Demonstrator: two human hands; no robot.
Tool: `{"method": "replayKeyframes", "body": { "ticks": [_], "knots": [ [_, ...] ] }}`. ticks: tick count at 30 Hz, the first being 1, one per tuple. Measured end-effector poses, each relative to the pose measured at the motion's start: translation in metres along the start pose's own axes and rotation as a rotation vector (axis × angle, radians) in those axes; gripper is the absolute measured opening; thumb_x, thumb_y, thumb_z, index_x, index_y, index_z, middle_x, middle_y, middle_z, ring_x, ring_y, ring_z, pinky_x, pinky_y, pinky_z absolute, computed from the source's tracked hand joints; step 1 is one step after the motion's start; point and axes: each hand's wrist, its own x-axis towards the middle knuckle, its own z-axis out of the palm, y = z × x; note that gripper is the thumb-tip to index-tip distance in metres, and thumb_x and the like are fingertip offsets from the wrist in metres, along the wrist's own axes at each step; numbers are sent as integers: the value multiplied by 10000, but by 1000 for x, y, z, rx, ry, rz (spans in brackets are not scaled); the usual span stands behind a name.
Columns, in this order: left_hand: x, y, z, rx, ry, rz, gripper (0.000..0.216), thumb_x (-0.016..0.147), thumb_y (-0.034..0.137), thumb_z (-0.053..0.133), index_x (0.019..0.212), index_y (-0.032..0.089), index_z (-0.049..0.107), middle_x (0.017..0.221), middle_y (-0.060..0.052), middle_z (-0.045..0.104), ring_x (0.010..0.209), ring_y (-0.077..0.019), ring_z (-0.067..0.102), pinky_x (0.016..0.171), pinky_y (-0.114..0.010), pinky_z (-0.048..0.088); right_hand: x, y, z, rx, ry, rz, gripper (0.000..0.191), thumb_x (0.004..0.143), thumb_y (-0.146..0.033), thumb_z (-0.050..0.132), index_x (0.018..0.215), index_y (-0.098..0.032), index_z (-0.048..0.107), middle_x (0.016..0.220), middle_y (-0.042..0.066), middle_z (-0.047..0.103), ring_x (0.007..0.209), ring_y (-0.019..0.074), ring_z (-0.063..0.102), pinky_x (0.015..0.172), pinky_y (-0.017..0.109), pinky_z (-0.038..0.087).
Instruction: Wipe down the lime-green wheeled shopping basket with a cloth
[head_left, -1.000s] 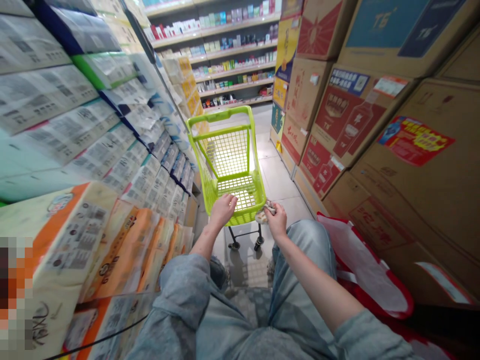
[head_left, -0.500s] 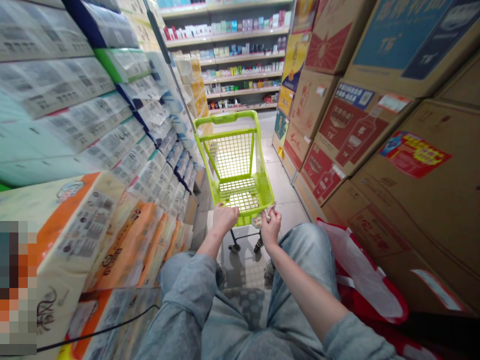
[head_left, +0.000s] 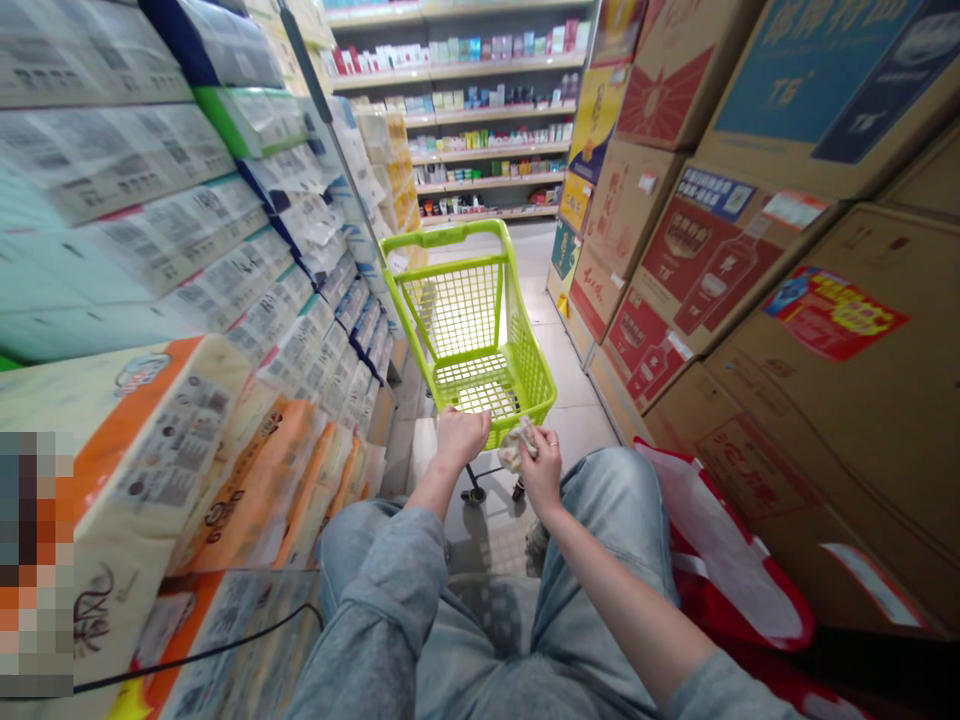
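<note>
In front of my knees stands a lime-green shopping cart (head_left: 529,350) with a mesh basket on dark legs with casters. My left hand (head_left: 459,440) is closed over the basket's near rim, toward its left corner. My right hand (head_left: 541,465) pinches a crumpled pale cloth (head_left: 516,445) with coloured spots. The cloth hangs just outside the basket's near right corner; whether it touches the plastic I cannot tell. Nothing shows lying inside the basket.
Stacked tissue packs (head_left: 225,500) line the left side close to my arm. Cardboard cartons (head_left: 817,380) rise on the right, with a red and white bag (head_left: 731,540) beside my knee. Shelves of small goods (head_left: 487,145) stand at the far end. A black cord (head_left: 225,655) runs at lower left.
My right hand has drawn the cloth slightly left and down from the basket's corner, and more of the cloth shows. The cart has turned slightly, and my left hand shifted a little right with its rim.
</note>
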Motion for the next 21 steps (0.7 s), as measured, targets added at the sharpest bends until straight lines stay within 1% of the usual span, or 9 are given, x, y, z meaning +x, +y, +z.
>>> {"method": "replayKeyframes", "body": {
  "ticks": [2, 4, 6, 8, 10, 12, 16, 18, 21],
  "knots": [
    [0, 1, 1, -2, 7, -18, 593, 984, 343, 175, 795, 145, 701, 767, -129, 722, 747, -199, 667, 797, -380, 356, 17, 1, -14, -46, 84, -32, 354, 868, -276, 467, 1185, -210, 612, 986, 66, 511, 944, 182, 551, 884, 341, 486],
    [0, 2, 2, 3, 18, -22, 585, 983, 343, 187, 793, 145, 704, 760, -128, 723, 740, -201, 669, 793, -382, 357, 37, 3, -24, -89, 124, -66, 355, 876, -275, 464, 1196, -213, 605, 1002, 68, 492, 947, 176, 551, 894, 347, 493],
    [1, 3, 3, 2, 29, -24, 582, 981, 342, 194, 785, 146, 706, 748, -127, 722, 733, -205, 670, 783, -383, 359, 53, 6, -27, -111, 61, -111, 338, 876, -264, 466, 1172, -205, 617, 1022, 74, 476, 931, 172, 561, 874, 351, 513],
    [1, 4, 4, -1, 36, -31, 588, 981, 343, 197, 766, 144, 707, 731, -127, 719, 725, -208, 670, 771, -380, 360, 60, 8, -23, -130, -40, -171, 324, 874, -238, 460, 1147, -197, 629, 1037, 82, 468, 945, 179, 566, 864, 363, 525],
    [2, 4, 5, 1, 42, -31, 588, 980, 337, 197, 761, 142, 707, 715, -127, 717, 711, -209, 668, 758, -380, 359, 56, 7, -15, -155, -103, -235, 329, 873, -198, 444, 1142, -188, 633, 1039, 92, 474, 989, 196, 557, 890, 385, 516],
    [2, 3, 6, 10, 58, -17, 580, 979, 326, 198, 768, 141, 706, 719, -128, 717, 698, -211, 665, 743, -380, 357, 46, 3, -4, -175, -125, -285, 344, 874, -166, 433, 1156, -188, 629, 1031, 101, 490, 1021, 208, 544, 919, 398, 499],
    [0, -1, 9, 26, 96, 1, 568, 977, 310, 206, 765, 144, 707, 733, -127, 719, 686, -214, 661, 732, -381, 354, 31, -2, 8, -210, -180, -356, 376, 891, -178, 451, 1239, -231, 584, 1032, 103, 528, 1038, 213, 537, 914, 406, 499],
    [-1, -3, 9, 24, 101, 0, 567, 978, 316, 213, 764, 149, 710, 727, -123, 719, 680, -212, 660, 738, -382, 355, 33, 2, 5, -257, -236, -415, 400, 893, -178, 458, 1276, -242, 557, 1047, 103, 541, 1051, 214, 538, 912, 395, 503],
    [-2, -3, 8, 10, 107, -4, 574, 980, 333, 216, 752, 154, 711, 713, -116, 719, 672, -202, 657, 752, -377, 356, 48, 14, -13, -347, -316, -510, 405, 902, -173, 444, 1283, -258, 553, 1071, 96, 559, 1063, 214, 546, 911, 372, 509]
  ]
}}
